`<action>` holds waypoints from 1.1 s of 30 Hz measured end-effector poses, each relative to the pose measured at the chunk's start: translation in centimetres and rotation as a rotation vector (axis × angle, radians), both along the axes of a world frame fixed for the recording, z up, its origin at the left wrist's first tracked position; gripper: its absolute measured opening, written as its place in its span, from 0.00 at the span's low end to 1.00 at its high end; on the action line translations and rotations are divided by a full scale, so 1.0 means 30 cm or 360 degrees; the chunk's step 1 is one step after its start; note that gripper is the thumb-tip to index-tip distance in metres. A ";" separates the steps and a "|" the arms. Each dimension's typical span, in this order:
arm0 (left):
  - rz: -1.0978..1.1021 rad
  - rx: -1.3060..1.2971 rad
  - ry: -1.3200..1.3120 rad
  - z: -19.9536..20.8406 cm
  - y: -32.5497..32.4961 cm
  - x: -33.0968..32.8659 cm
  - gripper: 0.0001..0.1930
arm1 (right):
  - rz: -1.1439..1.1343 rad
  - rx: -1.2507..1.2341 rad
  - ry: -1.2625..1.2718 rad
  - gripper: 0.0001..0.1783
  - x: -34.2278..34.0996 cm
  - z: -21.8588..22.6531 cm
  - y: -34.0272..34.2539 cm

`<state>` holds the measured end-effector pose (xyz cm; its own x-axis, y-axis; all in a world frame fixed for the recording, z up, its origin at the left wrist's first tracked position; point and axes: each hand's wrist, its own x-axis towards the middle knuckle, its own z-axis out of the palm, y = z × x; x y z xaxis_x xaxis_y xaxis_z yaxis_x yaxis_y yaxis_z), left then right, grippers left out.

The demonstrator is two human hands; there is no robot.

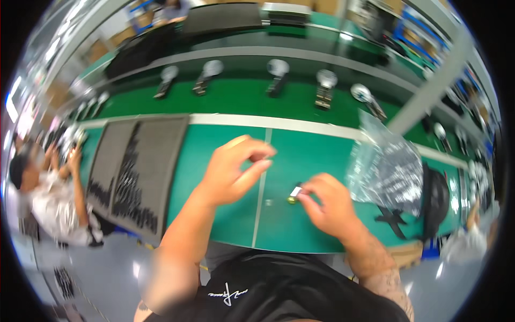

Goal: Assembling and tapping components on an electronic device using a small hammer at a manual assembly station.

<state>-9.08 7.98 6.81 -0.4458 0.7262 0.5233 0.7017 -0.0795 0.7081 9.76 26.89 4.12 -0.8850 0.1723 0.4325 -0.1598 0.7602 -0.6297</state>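
Head view: right of the plastic bag (382, 170) of dark items, a rounded black object (435, 199); far left, a tray (162, 150) of black pieces (129, 172); nearer left, the right hand (330, 205) pinching a small part (294, 194), left hand (233, 170) curled, hold unclear.

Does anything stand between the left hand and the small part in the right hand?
Nothing visible blocks the left hand from the small white-and-gold part in the right hand. A pale bit on the green tabletop lies left of the part, off that path.
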 end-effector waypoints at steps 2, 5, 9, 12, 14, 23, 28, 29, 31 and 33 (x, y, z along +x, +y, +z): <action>-0.0029 0.0041 -0.0059 -0.043 0.012 0.015 0.06 | -0.0024 -0.0020 -0.0003 0.03 -0.033 -0.047 -0.009; 0.0038 -0.0015 -0.0218 -0.155 0.021 -0.006 0.03 | -0.0089 -0.0119 -0.0178 0.05 -0.025 -0.129 -0.005; -0.0326 0.0068 -0.0237 -0.260 0.016 -0.099 0.12 | 0.0109 -0.0217 0.0189 0.08 -0.038 -0.154 0.025; -0.0324 0.0055 -0.0082 -0.237 0.046 -0.075 0.15 | 0.0116 -0.0281 0.0145 0.09 -0.037 -0.152 0.019; -0.0302 0.0018 0.0084 -0.212 0.060 -0.072 0.19 | 0.0139 -0.0369 0.0113 0.10 -0.046 -0.152 0.018; -0.0375 -0.0137 -0.0054 -0.258 0.011 -0.080 0.16 | 0.0280 -0.0398 0.0063 0.12 -0.035 -0.163 0.018; -0.0215 -0.0226 0.0130 -0.223 0.058 -0.026 0.22 | 0.0097 -0.0707 -0.0163 0.11 -0.046 -0.112 -0.006; -0.0101 -0.0253 0.0206 -0.212 0.065 -0.011 0.35 | 0.0025 -0.0672 -0.0192 0.20 -0.057 -0.099 -0.011; -0.0044 -0.0371 0.0267 -0.203 0.053 0.005 0.37 | 0.0079 -0.0771 -0.0269 0.23 -0.053 -0.116 -0.020; -0.0008 -0.0514 0.0491 -0.197 0.065 0.008 0.41 | 0.0114 -0.0875 -0.0315 0.29 -0.051 -0.126 0.000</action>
<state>-8.83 9.94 0.89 -0.3003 0.8760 0.3774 0.8842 0.1071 0.4547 8.23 26.89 0.32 -0.9574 0.2616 0.1223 -0.0380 0.3055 -0.9514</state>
